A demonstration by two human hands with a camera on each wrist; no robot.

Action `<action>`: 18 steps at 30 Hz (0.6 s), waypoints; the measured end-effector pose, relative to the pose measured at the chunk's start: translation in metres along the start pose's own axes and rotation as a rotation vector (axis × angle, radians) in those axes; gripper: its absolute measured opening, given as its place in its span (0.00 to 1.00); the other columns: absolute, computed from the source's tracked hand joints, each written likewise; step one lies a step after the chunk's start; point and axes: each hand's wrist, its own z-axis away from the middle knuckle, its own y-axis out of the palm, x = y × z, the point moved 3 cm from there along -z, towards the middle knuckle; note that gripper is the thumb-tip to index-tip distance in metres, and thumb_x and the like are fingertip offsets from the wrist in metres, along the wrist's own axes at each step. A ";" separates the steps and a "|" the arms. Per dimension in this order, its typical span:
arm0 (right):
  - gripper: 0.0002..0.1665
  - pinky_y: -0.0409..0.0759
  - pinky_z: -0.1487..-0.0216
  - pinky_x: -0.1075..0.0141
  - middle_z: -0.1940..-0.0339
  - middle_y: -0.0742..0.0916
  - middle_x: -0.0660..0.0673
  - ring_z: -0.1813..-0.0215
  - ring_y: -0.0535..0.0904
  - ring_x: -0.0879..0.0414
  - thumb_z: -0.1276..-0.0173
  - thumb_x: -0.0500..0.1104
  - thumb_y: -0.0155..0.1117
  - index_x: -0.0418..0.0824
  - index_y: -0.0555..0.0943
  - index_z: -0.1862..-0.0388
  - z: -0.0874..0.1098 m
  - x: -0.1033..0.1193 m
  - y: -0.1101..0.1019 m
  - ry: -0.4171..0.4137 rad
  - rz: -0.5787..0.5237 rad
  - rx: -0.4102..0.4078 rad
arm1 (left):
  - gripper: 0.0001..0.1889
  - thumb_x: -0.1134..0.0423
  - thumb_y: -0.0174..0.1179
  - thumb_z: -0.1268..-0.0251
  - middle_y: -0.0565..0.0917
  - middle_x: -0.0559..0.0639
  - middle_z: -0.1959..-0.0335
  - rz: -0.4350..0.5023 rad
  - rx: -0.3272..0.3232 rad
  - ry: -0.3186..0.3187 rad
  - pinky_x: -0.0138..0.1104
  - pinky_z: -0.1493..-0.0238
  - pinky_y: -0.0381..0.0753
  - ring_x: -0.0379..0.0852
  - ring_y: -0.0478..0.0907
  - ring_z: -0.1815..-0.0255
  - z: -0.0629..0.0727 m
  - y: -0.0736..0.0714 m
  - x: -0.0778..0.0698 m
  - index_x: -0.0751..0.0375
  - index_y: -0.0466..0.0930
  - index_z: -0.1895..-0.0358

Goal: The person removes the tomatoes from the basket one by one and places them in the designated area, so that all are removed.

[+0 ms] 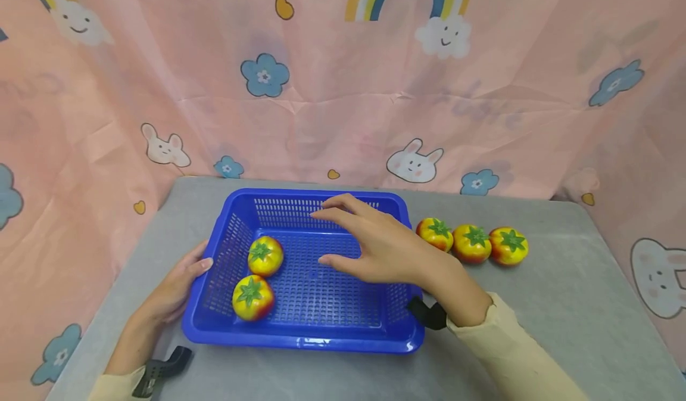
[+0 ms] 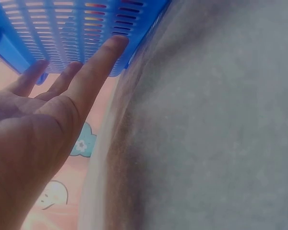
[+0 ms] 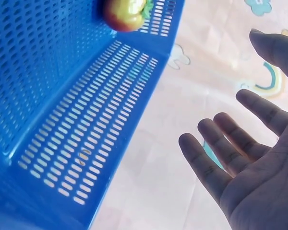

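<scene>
While the left hand (image 1: 179,282) holds the blue basket (image 1: 257,340) by its side, thumb at the rim, the right hand (image 1: 375,243) hangs above it, fingers spread wide and holding nothing. Two fruits (image 1: 253,298) lie inside, nearer the left hand; three more fruits (image 1: 471,244) sit side by side right of the basket. They're round, glossy, yellow flushed red, with star-shaped green leaves (image 1: 249,291); the basket is slotted plastic.

Grey tabletop (image 1: 563,305), blue slotted basket (image 1: 308,343) on it, three yellow-red fruits (image 1: 471,246) in a row beside.
</scene>
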 end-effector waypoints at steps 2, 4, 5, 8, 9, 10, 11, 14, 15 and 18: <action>0.39 0.79 0.25 0.49 0.23 0.75 0.51 0.24 0.76 0.50 0.28 0.61 0.71 0.55 0.74 0.22 -0.003 0.001 0.002 0.000 -0.004 0.010 | 0.33 0.63 0.35 0.13 0.81 0.35 0.33 -0.002 0.000 0.001 0.41 0.43 0.90 0.41 0.86 0.37 0.000 0.000 0.001 0.62 0.35 0.13; 0.38 0.80 0.26 0.50 0.23 0.75 0.51 0.24 0.76 0.50 0.28 0.61 0.71 0.55 0.74 0.22 -0.007 0.001 0.003 -0.002 -0.005 0.015 | 0.33 0.63 0.35 0.13 0.81 0.34 0.33 -0.010 -0.005 0.000 0.40 0.43 0.90 0.40 0.85 0.37 -0.001 0.000 0.001 0.62 0.35 0.13; 0.39 0.80 0.26 0.50 0.23 0.75 0.51 0.24 0.76 0.50 0.28 0.61 0.71 0.54 0.74 0.22 -0.008 0.001 0.004 -0.006 -0.007 0.016 | 0.34 0.62 0.35 0.13 0.81 0.34 0.33 -0.012 -0.008 -0.001 0.40 0.43 0.90 0.40 0.85 0.37 -0.001 0.000 0.001 0.61 0.35 0.13; 0.39 0.80 0.26 0.51 0.23 0.75 0.50 0.24 0.76 0.50 0.28 0.60 0.71 0.53 0.74 0.22 -0.015 0.003 0.008 -0.012 -0.014 0.027 | 0.33 0.62 0.35 0.13 0.81 0.33 0.34 -0.017 -0.013 -0.004 0.40 0.43 0.89 0.40 0.85 0.38 -0.001 0.000 0.001 0.60 0.36 0.13; 0.39 0.80 0.26 0.51 0.23 0.75 0.50 0.24 0.76 0.50 0.28 0.60 0.71 0.53 0.74 0.22 -0.018 0.004 0.010 -0.013 -0.016 0.034 | 0.33 0.62 0.35 0.13 0.81 0.33 0.34 -0.016 -0.015 -0.005 0.40 0.43 0.90 0.40 0.85 0.38 -0.001 0.000 0.001 0.60 0.37 0.13; 0.39 0.80 0.25 0.51 0.23 0.75 0.50 0.24 0.75 0.50 0.28 0.60 0.71 0.53 0.74 0.22 -0.020 0.005 0.011 -0.011 -0.019 0.042 | 0.33 0.62 0.35 0.13 0.81 0.33 0.34 -0.017 -0.016 -0.006 0.40 0.43 0.90 0.40 0.85 0.38 -0.001 0.000 0.001 0.59 0.37 0.12; 0.39 0.79 0.25 0.51 0.23 0.75 0.49 0.23 0.75 0.50 0.28 0.60 0.71 0.54 0.73 0.22 -0.022 0.005 0.013 -0.010 -0.022 0.051 | 0.33 0.62 0.35 0.13 0.82 0.33 0.34 -0.018 -0.017 -0.006 0.40 0.43 0.90 0.40 0.85 0.38 -0.001 0.000 0.001 0.59 0.37 0.13; 0.38 0.79 0.25 0.50 0.22 0.75 0.49 0.23 0.75 0.50 0.28 0.60 0.71 0.55 0.73 0.22 -0.030 0.007 0.020 -0.001 -0.030 0.077 | 0.34 0.62 0.35 0.13 0.80 0.33 0.33 -0.023 -0.017 -0.009 0.39 0.42 0.89 0.39 0.85 0.37 -0.001 0.000 0.000 0.60 0.35 0.13; 0.38 0.79 0.25 0.50 0.22 0.75 0.49 0.23 0.74 0.50 0.28 0.60 0.71 0.56 0.73 0.22 -0.032 0.007 0.022 0.000 -0.033 0.085 | 0.34 0.62 0.35 0.13 0.80 0.32 0.33 -0.028 -0.016 -0.010 0.39 0.42 0.89 0.38 0.84 0.37 -0.001 0.000 0.000 0.61 0.34 0.13; 0.38 0.78 0.24 0.51 0.22 0.75 0.49 0.23 0.74 0.50 0.27 0.60 0.70 0.55 0.73 0.21 -0.038 0.008 0.028 -0.002 -0.041 0.102 | 0.34 0.62 0.35 0.13 0.79 0.31 0.32 -0.033 -0.016 -0.010 0.39 0.42 0.89 0.38 0.84 0.36 -0.001 0.000 0.001 0.62 0.33 0.13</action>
